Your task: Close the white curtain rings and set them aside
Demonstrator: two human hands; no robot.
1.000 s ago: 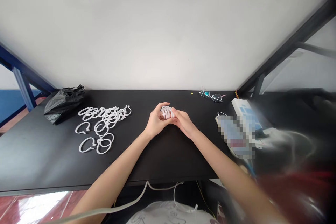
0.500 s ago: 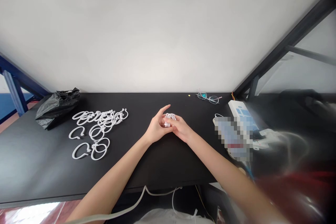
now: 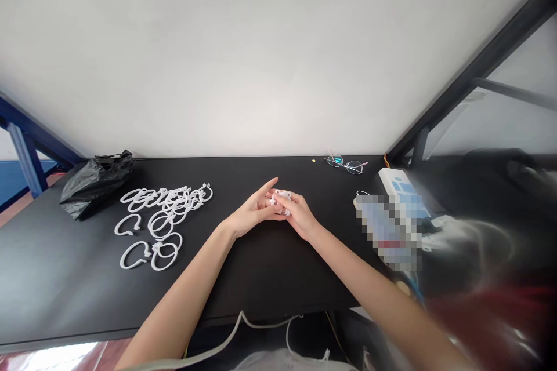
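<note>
Both of my hands meet over the middle of the black table (image 3: 261, 266). My right hand (image 3: 298, 214) is closed round a small bunch of white plastic rings (image 3: 281, 196). My left hand (image 3: 252, 211) touches the same bunch from the left, its fingers stretched out and the forefinger pointing away from me. Most of the bunch is hidden by the fingers. A heap of several loose white rings (image 3: 163, 214) lies on the table well to the left of my hands.
A crumpled black plastic bag (image 3: 96, 181) sits at the back left. A pair of glasses (image 3: 347, 164) lies by the wall at the back right. A white power strip (image 3: 402, 188) and a blurred-out object are at the right. White cables hang below the front edge.
The bunch of rings has sunk deeper into my right hand. My left hand's fingers have straightened out from a curl round the bunch and the left wrist has slid left.
</note>
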